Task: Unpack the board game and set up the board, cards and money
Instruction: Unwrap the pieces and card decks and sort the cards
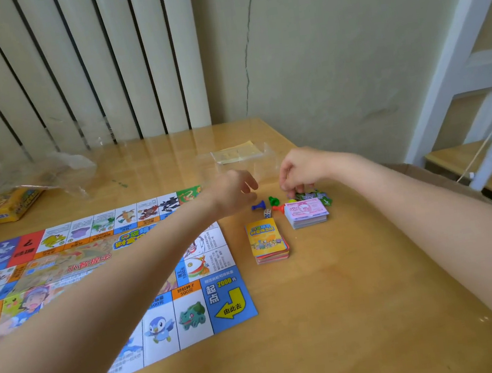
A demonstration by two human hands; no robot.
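Reaching over the table (349, 298), the right hand (299, 167) pinches small pieces beside the money stack (306, 213), likely sorting them; the left hand (233, 192) hovers loosely curled, empty; cards (267, 240) sit beside the unfolded board (98, 270).

Two bare arms come into view, one from 8 o'clock and one from 4 o'clock. No sleeves, watches or bands show on them. The left hand (232, 189) and the right hand (300, 167) wear no gloves, and their fingers (289, 186) have no rings.
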